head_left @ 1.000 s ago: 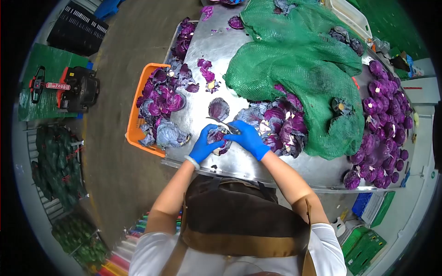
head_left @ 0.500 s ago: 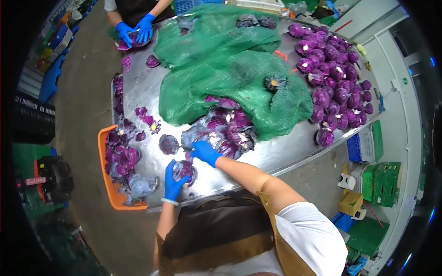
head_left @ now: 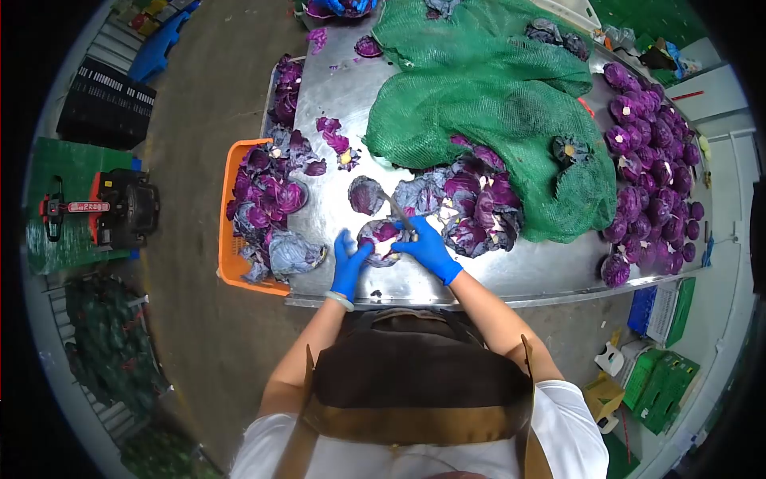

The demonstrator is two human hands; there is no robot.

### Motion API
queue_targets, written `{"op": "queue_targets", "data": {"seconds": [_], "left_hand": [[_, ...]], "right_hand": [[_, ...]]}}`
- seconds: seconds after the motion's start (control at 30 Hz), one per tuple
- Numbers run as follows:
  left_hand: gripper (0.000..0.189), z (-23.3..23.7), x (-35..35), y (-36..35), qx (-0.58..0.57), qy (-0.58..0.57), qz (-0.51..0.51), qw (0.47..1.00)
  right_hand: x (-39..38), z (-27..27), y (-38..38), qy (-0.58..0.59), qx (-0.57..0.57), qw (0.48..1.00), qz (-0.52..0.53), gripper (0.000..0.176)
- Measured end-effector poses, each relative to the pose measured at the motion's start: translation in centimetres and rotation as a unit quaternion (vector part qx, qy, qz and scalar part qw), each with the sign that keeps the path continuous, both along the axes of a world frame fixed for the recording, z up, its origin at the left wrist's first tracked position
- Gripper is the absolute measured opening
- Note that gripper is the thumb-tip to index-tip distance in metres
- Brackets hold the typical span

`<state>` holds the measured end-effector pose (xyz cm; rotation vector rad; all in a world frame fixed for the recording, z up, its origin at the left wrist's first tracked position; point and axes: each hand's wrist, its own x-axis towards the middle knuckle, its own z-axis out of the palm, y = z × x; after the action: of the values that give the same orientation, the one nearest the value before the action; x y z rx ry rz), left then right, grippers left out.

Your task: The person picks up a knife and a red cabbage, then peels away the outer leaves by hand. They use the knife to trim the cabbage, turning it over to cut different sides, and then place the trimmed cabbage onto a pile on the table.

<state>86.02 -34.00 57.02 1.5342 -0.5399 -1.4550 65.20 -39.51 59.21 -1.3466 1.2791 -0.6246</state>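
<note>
A red cabbage (head_left: 380,237) with a pale cut patch rests on the metal table near its front edge. My left hand (head_left: 348,263), in a blue glove, grips it from the left side. In my right hand (head_left: 431,251), also gloved in blue, is a knife (head_left: 398,211), its blade angled up and to the left. The right thumb and fingertips reach the cabbage's right side. Just beyond lies a loose dark outer leaf (head_left: 366,195). Trimmed leaves and cabbages in a heap (head_left: 483,203) lie to the right, partly under a green mesh sack (head_left: 471,112).
An orange crate (head_left: 227,231) full of purple leaves stands at the table's left edge. Many trimmed cabbages (head_left: 650,168) cover the right end. Another person's gloved hands (head_left: 343,6) show at the far edge. A red and black machine (head_left: 120,203) stands on the floor left.
My right hand has come down with the knife from beside the leaf pile to the cabbage. The cabbage now shows a pale patch facing up. The view has shifted left.
</note>
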Motion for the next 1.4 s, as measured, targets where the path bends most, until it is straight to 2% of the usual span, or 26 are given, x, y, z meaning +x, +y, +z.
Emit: {"op": "queue_targets", "data": {"seconds": [0.03, 0.07, 0.1, 0.13, 0.23, 0.3, 0.37, 0.43, 0.47, 0.5, 0.57, 0.6, 0.7, 0.73, 0.77, 0.87, 0.97, 1.03, 1.07, 1.1, 1.17, 1.2, 1.23, 1.27, 1.33, 1.4], "left_hand": [[0.097, 0.3, 1.2, -0.5, -0.164, -0.229, -0.175, 0.943], [0.103, 0.6, 1.4, -0.8, -0.146, -0.086, -0.234, 0.957], [0.105, 0.7, 1.6, -1.9, -0.192, -0.224, -0.334, 0.895], [0.108, 1.1, 1.6, -2.7, -0.231, -0.351, -0.421, 0.804], [0.113, 3.8, 0.2, -3.8, -0.102, -0.362, -0.432, 0.820], [0.113, 2.1, -0.2, -2.4, -0.070, -0.366, -0.373, 0.850], [0.114, 3.5, -1.0, -1.8, -0.049, -0.374, -0.341, 0.861], [0.109, 1.8, -2.1, -0.9, -0.110, -0.382, -0.274, 0.875], [0.107, 1.0, -2.7, -0.4, -0.141, -0.387, -0.240, 0.879], [0.096, 2.9, -3.9, -0.6, -0.082, -0.376, -0.220, 0.896], [0.089, 3.0, -4.5, -0.6, -0.052, -0.378, -0.224, 0.897], [0.086, 3.0, -5.0, -0.7, -0.038, -0.377, -0.226, 0.897], [0.087, 2.9, -6.2, -0.9, -0.047, -0.457, -0.236, 0.857], [0.088, 2.7, -6.3, -1.1, -0.055, -0.480, -0.240, 0.842], [0.090, 2.4, -6.0, -1.1, -0.073, -0.437, -0.212, 0.871], [0.093, 3.0, -5.6, -0.7, -0.077, -0.409, -0.200, 0.887], [0.092, 2.0, -5.7, -0.8, -0.090, -0.437, -0.202, 0.872], [0.095, 3.1, -5.6, -0.9, -0.057, -0.414, -0.235, 0.877], [0.103, 1.1, -5.0, 1.8, -0.198, -0.530, -0.243, 0.788], [0.108, -0.1, -3.9, 2.5, -0.187, -0.464, -0.234, 0.834], [0.115, 0.0, -2.3, 3.0, -0.151, -0.353, -0.224, 0.896], [0.115, 0.4, -2.1, 3.3, -0.151, -0.345, -0.226, 0.898], [0.115, 0.7, -2.0, 3.4, -0.152, -0.337, -0.227, 0.901], [0.114, 1.0, -2.0, 3.7, -0.151, -0.327, -0.227, 0.905], [0.115, 1.4, -1.5, 3.8, -0.143, -0.306, -0.232, 0.912], [0.117, 1.1, -0.6, 3.8, -0.138, -0.300, -0.248, 0.911]], "right_hand": [[-0.4, -0.7, -0.2, 0.000, -0.007, 1.000, 0.011, 0.051], [-0.9, -1.4, -0.3, -0.001, -0.012, 1.000, 0.021, 0.051], [-1.3, -1.4, -0.6, -0.011, -0.036, 0.998, 0.045, 0.052], [-1.8, -1.5, -0.9, -0.005, -0.052, 0.996, 0.076, 0.049], [-2.7, -1.8, -0.8, -0.007, -0.030, 1.000, 0.003, 0.035], [-3.2, -0.9, 0.5, 0.048, -0.007, 0.997, -0.054, 0.031], [-1.7, -0.1, 2.9, 0.040, -0.046, 0.995, -0.073, 0.030], [-0.1, -0.7, 4.2, 0.022, -0.148, 0.984, -0.091, 0.030], [0.4, -0.7, 4.5, 0.074, -0.137, 0.985, -0.077, 0.031], [1.0, 0.5, 4.3, 0.125, -0.127, 0.982, -0.063, 0.033], [1.3, 2.7, 3.6, 0.218, -0.081, 0.972, -0.020, 0.033], [1.3, 2.2, 3.2, 0.212, -0.075, 0.973, -0.046, 0.031], [1.0, -0.9, 1.5, 0.186, -0.089, 0.971, -0.123, 0.025], [0.7, -1.4, 1.4, 0.184, -0.094, 0.973, -0.106, 0.026], [0.5, -1.8, 1.3, 0.183, -0.100, 0.974, -0.089, 0.027], [1.0, -1.4, 1.0, 0.205, -0.082, 0.972, -0.082, 0.028], [1.2, -1.5, 0.2, 0.254, -0.071, 0.960, -0.093, 0.027], [-1.2, -6.5, -0.4, 0.250, -0.057, 0.960, -0.114, 0.026], [-2.6, -8.0, -1.4, 0.246, -0.057, 0.960, -0.125, 0.025], [-3.3, -6.6, -1.6, 0.257, -0.011, 0.960, -0.114, 0.022], [-3.1, -4.7, -0.3, 0.142, -0.049, 0.986, -0.077, 0.027], [-2.5, -3.9, 0.6, 0.095, -0.068, 0.991, -0.059, 0.032], [-1.7, -4.9, 1.5, 0.019, -0.022, 0.998, -0.058, 0.048], [-0.7, -1.1, 2.4, -0.014, -0.030, 0.997, -0.068, 0.059], [0.1, -0.5, 3.7, 0.011, -0.086, 0.996, -0.031, 0.065], [-0.2, -1.0, 3.4, 0.034, -0.013, 0.999, -0.015, 0.052]]}}
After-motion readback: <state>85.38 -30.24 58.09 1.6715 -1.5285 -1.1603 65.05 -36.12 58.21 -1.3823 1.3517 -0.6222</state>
